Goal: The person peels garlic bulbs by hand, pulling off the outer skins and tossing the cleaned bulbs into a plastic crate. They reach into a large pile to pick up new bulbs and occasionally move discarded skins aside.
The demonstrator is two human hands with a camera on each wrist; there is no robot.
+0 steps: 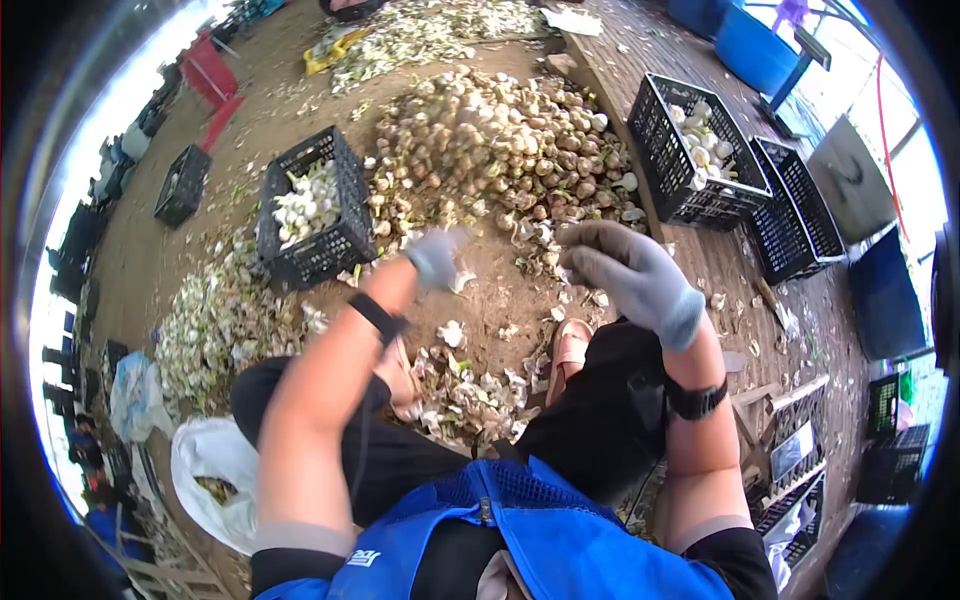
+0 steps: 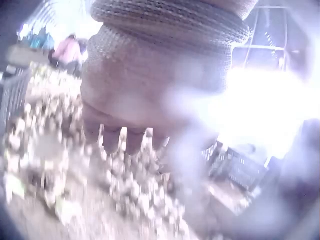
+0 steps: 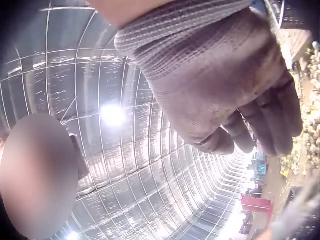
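My left hand, in a pale grey glove, is blurred in the head view, just in front of a big heap of brownish garlic-like bulbs. In the left wrist view its fingers stretch out with gaps between them and hold nothing. Also gloved, my right hand hovers near the heap's right front edge, fingers loosely bent and thumb apart. The right wrist view shows its palm bare of any object. Left of the heap, a black crate holds whitish cleaned bulbs.
Another black crate with white bulbs stands at right on wooden boards, beside a second crate. Peelings lie between my feet, and a larger pile of trimmings spreads at left. A white sack sits by my left leg.
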